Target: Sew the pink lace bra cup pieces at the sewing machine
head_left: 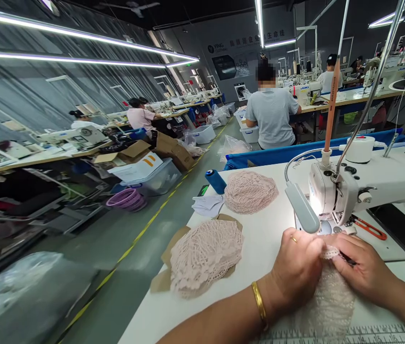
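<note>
My left hand (295,267) is closed, fingers pinched on a pale pink lace piece (333,306) just in front of the sewing machine (335,191). From the other side my right hand (365,267) grips the same lace near its scalloped edge. A small dark item shows under the right fingers; its kind I cannot make out. The lace hangs down from both hands over the table. The needle area is lit, partly hidden behind a grey lamp head (302,209). To the left lie a near lace stack (206,258) and a farther lace stack (250,191).
Orange-handled snips (370,228) and a black phone (401,234) lie right of the needle area. A blue thread cone (216,181) and a white face mask (207,205) are by the table's left edge. A ruler strip (378,333) runs along the front. A person (273,114) sits ahead.
</note>
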Action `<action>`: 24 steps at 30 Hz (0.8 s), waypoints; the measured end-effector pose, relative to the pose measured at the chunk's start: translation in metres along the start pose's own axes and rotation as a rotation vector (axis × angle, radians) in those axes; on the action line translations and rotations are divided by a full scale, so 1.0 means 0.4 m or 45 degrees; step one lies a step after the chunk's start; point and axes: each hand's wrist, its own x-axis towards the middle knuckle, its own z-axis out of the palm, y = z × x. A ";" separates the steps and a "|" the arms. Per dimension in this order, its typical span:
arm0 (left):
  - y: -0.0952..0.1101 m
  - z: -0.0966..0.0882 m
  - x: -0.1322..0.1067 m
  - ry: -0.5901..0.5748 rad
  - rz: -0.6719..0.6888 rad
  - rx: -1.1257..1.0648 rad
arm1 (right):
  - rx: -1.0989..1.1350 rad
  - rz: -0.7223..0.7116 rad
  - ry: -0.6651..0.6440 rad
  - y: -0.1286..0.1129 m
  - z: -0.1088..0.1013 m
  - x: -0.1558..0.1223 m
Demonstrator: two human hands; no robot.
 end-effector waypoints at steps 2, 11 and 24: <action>-0.006 -0.007 0.004 0.004 -0.086 -0.040 | 0.019 0.013 -0.031 -0.004 0.000 0.002; 0.003 -0.008 0.007 0.025 -0.011 0.014 | -0.058 -0.002 -0.004 -0.004 0.000 0.004; -0.001 -0.005 0.005 0.162 0.032 0.045 | -0.086 -0.089 0.020 -0.007 0.010 0.001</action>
